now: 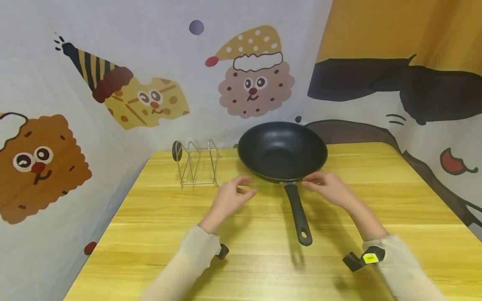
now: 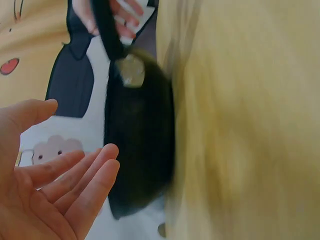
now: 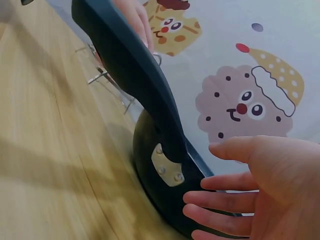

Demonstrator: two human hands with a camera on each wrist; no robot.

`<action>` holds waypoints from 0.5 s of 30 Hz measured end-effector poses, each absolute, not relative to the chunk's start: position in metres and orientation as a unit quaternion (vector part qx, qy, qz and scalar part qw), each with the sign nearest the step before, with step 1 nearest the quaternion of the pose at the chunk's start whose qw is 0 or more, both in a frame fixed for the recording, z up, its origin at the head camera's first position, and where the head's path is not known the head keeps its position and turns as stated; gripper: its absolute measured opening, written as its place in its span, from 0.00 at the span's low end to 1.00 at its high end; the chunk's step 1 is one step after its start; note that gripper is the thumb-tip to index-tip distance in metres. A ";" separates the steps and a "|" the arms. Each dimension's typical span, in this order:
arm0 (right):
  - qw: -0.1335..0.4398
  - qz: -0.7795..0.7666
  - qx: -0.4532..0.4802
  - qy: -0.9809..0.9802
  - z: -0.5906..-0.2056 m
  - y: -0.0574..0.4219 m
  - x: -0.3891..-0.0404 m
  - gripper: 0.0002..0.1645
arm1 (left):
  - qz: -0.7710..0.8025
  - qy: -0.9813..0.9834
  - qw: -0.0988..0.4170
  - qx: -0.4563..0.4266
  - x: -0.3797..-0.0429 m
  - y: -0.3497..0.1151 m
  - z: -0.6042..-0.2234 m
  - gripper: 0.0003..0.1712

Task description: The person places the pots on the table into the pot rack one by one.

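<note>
A black wok-shaped frying pan [image 1: 282, 151] sits at the back of the wooden table, its long black handle [image 1: 298, 213] pointing toward me. My left hand [image 1: 232, 195] hovers left of the handle, short of the pan's near rim, with thumb and fingers spread apart. In the left wrist view that hand [image 2: 65, 180] shows a bare palm beside the dark pan [image 2: 140, 140]. On the other side, my right hand [image 1: 326, 187] has its fingertips close to the rim, right of the handle joint. The right wrist view shows its fingers [image 3: 225, 202] loosely extended, holding nothing, near the riveted metal bracket [image 3: 167, 165].
Left of the pan stands a wire rack [image 1: 197, 183] with a round black disc [image 1: 177, 151] at its left end. A cloth [image 1: 203, 92] printed with cartoon figures hangs behind the wooden table [image 1: 256, 263]. Dark straps with small devices sit at both wrists.
</note>
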State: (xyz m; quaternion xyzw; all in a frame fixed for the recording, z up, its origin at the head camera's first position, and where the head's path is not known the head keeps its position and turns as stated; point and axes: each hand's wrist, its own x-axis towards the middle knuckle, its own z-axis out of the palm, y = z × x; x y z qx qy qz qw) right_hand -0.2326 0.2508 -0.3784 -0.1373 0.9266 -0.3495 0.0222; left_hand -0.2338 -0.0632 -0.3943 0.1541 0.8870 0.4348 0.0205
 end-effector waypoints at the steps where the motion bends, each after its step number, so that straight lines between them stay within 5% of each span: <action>1: 0.027 -0.356 -0.137 0.924 -0.379 0.249 -0.232 0.25 | 0.438 0.885 0.028 0.158 -0.232 -0.060 -0.396 0.29; 15: 0.109 -0.448 -0.136 0.877 -0.388 0.234 -0.229 0.30 | 0.526 0.823 0.111 0.183 -0.211 -0.017 -0.405 0.27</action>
